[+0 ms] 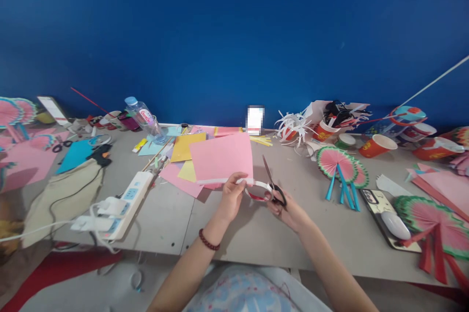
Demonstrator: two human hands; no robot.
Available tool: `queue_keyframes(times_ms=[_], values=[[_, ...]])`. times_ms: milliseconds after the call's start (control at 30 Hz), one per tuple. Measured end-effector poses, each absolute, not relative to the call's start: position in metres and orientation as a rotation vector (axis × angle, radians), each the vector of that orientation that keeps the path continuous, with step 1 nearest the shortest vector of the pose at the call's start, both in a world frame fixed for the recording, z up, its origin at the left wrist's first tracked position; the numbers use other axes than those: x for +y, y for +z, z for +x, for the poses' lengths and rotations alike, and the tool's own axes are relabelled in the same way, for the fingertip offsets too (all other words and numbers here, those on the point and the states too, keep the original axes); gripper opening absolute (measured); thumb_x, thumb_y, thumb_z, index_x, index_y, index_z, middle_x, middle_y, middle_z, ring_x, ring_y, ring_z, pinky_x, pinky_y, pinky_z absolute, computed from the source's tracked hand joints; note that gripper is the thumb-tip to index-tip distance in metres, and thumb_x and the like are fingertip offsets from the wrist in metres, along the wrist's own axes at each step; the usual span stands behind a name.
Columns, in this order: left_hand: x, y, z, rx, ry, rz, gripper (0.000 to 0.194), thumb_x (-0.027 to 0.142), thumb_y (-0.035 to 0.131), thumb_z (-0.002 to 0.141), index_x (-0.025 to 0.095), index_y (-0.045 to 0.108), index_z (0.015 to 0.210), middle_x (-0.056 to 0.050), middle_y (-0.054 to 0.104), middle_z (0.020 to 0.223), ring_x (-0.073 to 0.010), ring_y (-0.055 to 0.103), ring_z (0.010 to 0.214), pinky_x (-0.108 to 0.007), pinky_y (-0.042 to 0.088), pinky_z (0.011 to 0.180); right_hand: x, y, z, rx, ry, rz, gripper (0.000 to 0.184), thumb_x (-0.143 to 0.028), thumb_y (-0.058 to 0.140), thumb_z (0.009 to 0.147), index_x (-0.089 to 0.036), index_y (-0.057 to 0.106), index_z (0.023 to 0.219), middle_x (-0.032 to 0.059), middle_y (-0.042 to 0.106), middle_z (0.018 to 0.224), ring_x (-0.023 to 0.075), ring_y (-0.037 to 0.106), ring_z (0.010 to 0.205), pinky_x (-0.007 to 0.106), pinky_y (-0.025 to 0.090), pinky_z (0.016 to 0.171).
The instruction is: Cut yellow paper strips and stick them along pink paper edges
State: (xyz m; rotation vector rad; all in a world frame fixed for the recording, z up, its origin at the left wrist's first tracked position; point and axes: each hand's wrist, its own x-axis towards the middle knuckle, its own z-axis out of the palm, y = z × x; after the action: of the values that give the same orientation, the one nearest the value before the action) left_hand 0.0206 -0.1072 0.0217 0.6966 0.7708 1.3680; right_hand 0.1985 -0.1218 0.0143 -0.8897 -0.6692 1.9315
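My left hand pinches the lower right corner of a pink sheet of paper, which is raised above the table. A white strip of tape runs along the sheet's lower edge and leads toward a tape roll with a red inside. My right hand is closed around the black handles of a pair of scissors and also has the tape roll at its fingertips. The scissor blades point up and away, apart from the paper. Part of the right fingers is hidden behind the handles.
Left of me lie a white power strip with plugs and a beige cloth bag. A plastic bottle leans farther back. Watermelon-coloured paper fans, a phone with a mouse, and paper cups occupy the right.
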Motion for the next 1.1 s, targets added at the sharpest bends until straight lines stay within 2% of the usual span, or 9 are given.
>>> queue_keyframes(times_ms=[133,267,400,533,667,833,967,1100], values=[[-0.106,0.024,0.017,0.705,1.290,0.595,0.038,0.039,0.080,0.064,0.020,0.063,0.091,0.000,0.066,0.067,-0.0174,0.066,0.077,-0.031,0.048,0.077,-0.126,0.011,0.194,-0.614,2.041,-0.764,0.034,-0.046,0.076,0.070,-0.018,0.057,0.077,-0.0030,0.054,0.072,0.0033,0.033,0.046,0.021,0.025,0.043],[-0.104,0.023,0.016,0.804,1.361,0.684,0.034,0.042,0.079,0.065,0.020,0.063,0.087,0.000,0.067,0.070,-0.0194,0.066,0.084,-0.031,0.048,0.080,-0.124,0.012,0.192,-0.695,1.909,-0.862,0.036,-0.046,0.077,0.069,-0.020,0.052,0.075,-0.0034,0.053,0.067,0.0049,0.035,0.046,0.022,0.024,0.044],[-0.105,0.024,0.016,1.040,1.460,0.958,0.024,0.040,0.072,0.074,0.019,0.065,0.085,-0.003,0.069,0.082,-0.0173,0.065,0.081,-0.029,0.048,0.080,-0.106,0.014,0.204,-0.877,1.522,-1.067,0.042,-0.041,0.080,0.064,-0.022,0.043,0.072,-0.0061,0.049,0.061,0.0073,0.040,0.047,0.021,0.026,0.046],[-0.108,0.024,0.016,1.074,1.419,1.098,0.023,0.040,0.066,0.079,0.019,0.066,0.088,-0.005,0.070,0.081,-0.0185,0.067,0.080,-0.030,0.049,0.080,-0.073,0.007,0.229,-1.212,0.971,-1.342,0.039,-0.045,0.075,0.064,-0.023,0.043,0.071,-0.0062,0.046,0.058,0.0103,0.041,0.051,0.023,0.031,0.050],[-0.106,0.016,0.018,1.027,1.352,1.127,0.025,0.040,0.064,0.082,0.018,0.065,0.093,-0.008,0.068,0.094,-0.0177,0.067,0.080,-0.030,0.051,0.079,-0.043,-0.006,0.255,-1.543,0.517,-1.681,0.030,-0.043,0.066,0.068,-0.022,0.046,0.076,-0.0001,0.058,0.069,0.0140,0.049,0.058,0.026,0.036,0.057],[-0.106,0.009,0.022,0.970,1.216,1.129,0.026,0.038,0.064,0.081,0.018,0.066,0.098,-0.009,0.066,0.106,-0.0144,0.066,0.075,-0.028,0.053,0.074,-0.027,-0.015,0.269,-1.670,0.276,-1.918,0.022,-0.041,0.058,0.074,-0.023,0.049,0.082,0.0054,0.065,0.084,0.0198,0.057,0.069,0.027,0.034,0.057],[-0.108,0.016,0.025,0.978,1.104,1.159,0.023,0.029,0.062,0.080,0.017,0.066,0.099,-0.009,0.066,0.103,-0.0113,0.062,0.067,-0.023,0.050,0.062,-0.025,-0.017,0.276,-1.650,0.200,-2.096,0.020,-0.041,0.059,0.075,-0.023,0.054,0.083,0.0059,0.067,0.086,0.0214,0.059,0.072,0.027,0.030,0.056],[-0.111,0.019,0.028,0.919,0.944,1.186,0.024,0.019,0.059,0.076,0.017,0.066,0.099,-0.004,0.066,0.081,-0.0091,0.056,0.057,-0.020,0.044,0.053,-0.023,-0.018,0.290,-1.622,0.148,-2.116,0.020,-0.042,0.060,0.075,-0.022,0.060,0.080,0.0074,0.067,0.085,0.0217,0.059,0.070,0.028,0.031,0.055]])
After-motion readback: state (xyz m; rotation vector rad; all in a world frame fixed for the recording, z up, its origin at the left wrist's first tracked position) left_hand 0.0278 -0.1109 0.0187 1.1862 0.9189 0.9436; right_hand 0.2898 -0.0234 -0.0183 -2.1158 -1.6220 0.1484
